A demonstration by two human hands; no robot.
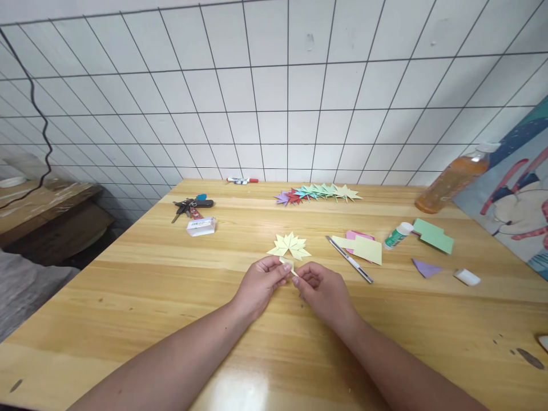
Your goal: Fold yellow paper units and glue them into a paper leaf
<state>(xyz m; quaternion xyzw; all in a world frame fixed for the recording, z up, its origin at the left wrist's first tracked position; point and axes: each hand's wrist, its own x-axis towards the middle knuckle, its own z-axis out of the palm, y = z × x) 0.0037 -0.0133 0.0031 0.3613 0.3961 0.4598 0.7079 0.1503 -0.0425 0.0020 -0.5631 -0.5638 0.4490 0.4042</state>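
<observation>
Centrally, yellow paper [290,264], pinched in left hand [263,282]

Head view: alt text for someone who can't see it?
A left hand and right hand hold a small yellow paper piece over a wooden table. Beyond lies a spiky yellow paper shape; to its right, a craft knife and glue stick.

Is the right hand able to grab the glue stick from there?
Probably yes: nothing covers the glue stick, and the craft knife lying in between looks low enough to reach over. The right hand is pinching folded yellow paper, though, so it isn't free.
</observation>
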